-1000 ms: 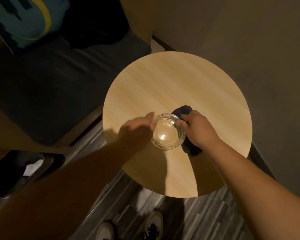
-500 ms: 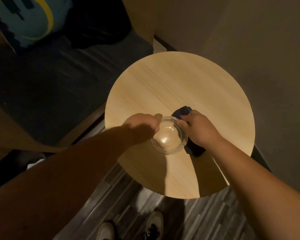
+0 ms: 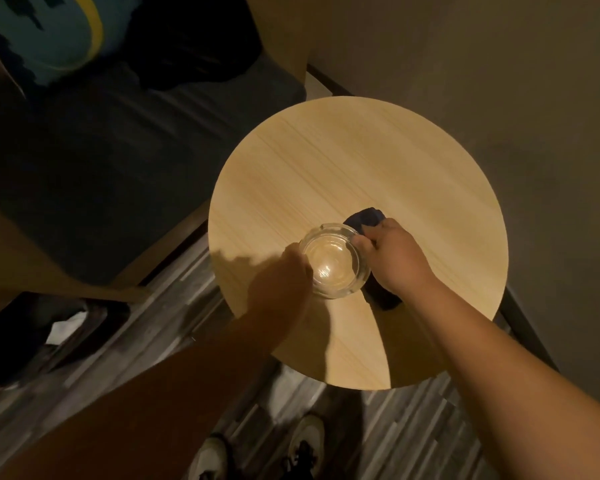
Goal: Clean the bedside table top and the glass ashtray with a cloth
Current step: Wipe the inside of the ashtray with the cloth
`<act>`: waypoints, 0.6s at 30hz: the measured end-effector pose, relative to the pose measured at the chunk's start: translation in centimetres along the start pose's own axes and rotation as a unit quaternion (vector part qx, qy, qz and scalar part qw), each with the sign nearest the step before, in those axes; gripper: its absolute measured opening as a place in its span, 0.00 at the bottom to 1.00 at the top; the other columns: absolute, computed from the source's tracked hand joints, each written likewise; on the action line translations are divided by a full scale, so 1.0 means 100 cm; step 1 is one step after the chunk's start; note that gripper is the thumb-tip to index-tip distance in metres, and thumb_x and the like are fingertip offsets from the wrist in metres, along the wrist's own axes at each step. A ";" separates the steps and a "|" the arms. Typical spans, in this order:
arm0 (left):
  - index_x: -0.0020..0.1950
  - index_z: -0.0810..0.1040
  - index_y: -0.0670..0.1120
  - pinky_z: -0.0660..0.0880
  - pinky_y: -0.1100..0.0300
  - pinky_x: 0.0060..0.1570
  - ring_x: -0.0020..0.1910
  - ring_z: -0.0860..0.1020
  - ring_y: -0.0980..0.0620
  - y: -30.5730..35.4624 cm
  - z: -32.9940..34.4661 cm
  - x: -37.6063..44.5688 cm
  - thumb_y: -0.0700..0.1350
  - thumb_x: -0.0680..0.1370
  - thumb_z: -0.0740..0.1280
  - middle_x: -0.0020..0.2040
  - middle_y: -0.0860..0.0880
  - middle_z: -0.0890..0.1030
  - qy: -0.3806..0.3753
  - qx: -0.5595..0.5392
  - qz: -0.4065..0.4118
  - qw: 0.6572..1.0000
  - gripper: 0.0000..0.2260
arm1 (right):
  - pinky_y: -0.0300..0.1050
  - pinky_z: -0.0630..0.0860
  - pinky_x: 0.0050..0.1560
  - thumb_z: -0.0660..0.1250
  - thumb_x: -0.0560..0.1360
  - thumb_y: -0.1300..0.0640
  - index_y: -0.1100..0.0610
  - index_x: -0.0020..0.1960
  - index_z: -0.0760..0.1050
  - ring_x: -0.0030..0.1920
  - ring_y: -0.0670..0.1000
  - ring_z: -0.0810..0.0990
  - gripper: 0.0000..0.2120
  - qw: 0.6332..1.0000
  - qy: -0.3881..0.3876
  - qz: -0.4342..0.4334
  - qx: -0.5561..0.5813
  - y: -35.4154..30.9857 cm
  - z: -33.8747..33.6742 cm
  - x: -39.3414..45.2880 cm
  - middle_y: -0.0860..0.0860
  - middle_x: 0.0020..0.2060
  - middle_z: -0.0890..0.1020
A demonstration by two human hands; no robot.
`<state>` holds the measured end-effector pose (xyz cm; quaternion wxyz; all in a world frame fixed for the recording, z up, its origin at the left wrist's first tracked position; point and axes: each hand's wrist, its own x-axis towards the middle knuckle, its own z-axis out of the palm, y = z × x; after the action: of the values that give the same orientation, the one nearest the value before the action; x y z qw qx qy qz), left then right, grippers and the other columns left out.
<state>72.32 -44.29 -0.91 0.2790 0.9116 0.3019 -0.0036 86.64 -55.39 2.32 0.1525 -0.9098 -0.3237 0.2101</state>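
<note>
A round light-wood bedside table top fills the middle of the head view. On its near half is a clear glass ashtray. My left hand grips the ashtray's left side. My right hand holds a dark blue cloth against the ashtray's right rim. Part of the cloth shows above my fingers and part below my wrist. Whether the ashtray rests on the table or is lifted slightly off it I cannot tell.
A dark bed or bench with a blue and yellow cushion lies to the left. A beige wall runs close behind and to the right of the table. My shoes stand on the striped floor below the table's near edge.
My left hand has closed in from the ashtray's left and now grips its side. The right hand with the cloth stays at the right rim.
</note>
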 end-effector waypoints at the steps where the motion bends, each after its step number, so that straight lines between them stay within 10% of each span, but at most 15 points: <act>1: 0.61 0.72 0.40 0.73 0.62 0.40 0.38 0.76 0.54 0.001 -0.005 0.005 0.46 0.83 0.55 0.41 0.49 0.77 -0.014 -0.004 0.009 1.000 0.13 | 0.46 0.67 0.42 0.58 0.81 0.51 0.58 0.47 0.78 0.44 0.53 0.72 0.15 1.000 -0.012 0.005 0.015 0.001 -0.002 0.001 0.54 0.44 0.72; 5: 0.50 0.76 0.36 0.78 0.59 0.33 0.33 0.82 0.47 -0.009 -0.022 0.017 0.40 0.78 0.68 0.36 0.42 0.81 -0.050 0.106 0.144 0.983 0.06 | 0.45 0.64 0.42 0.61 0.79 0.52 0.58 0.42 0.75 0.44 0.52 0.71 0.12 0.998 -0.049 -0.006 0.047 0.003 -0.011 0.003 0.54 0.45 0.71; 10: 0.41 0.78 0.35 0.68 0.63 0.21 0.20 0.71 0.51 -0.017 -0.027 0.041 0.37 0.72 0.71 0.24 0.45 0.73 -0.011 0.255 0.332 0.908 0.05 | 0.47 0.71 0.48 0.64 0.78 0.49 0.55 0.59 0.78 0.51 0.53 0.75 0.14 0.997 -0.070 -0.034 -0.017 -0.001 -0.011 0.017 0.53 0.52 0.74; 18: 0.41 0.76 0.39 0.68 0.64 0.22 0.21 0.67 0.51 -0.021 -0.018 0.037 0.37 0.78 0.57 0.24 0.47 0.70 -0.007 0.316 0.304 0.899 0.11 | 0.36 0.70 0.44 0.68 0.75 0.52 0.53 0.53 0.79 0.47 0.48 0.78 0.08 0.983 -0.050 0.033 0.173 0.027 -0.033 -0.009 0.47 0.46 0.81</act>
<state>73.88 -40.01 -1.07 -0.0335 0.9992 -0.0091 -0.0204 89.00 -58.38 4.28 0.2846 -0.8682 -0.2595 0.3128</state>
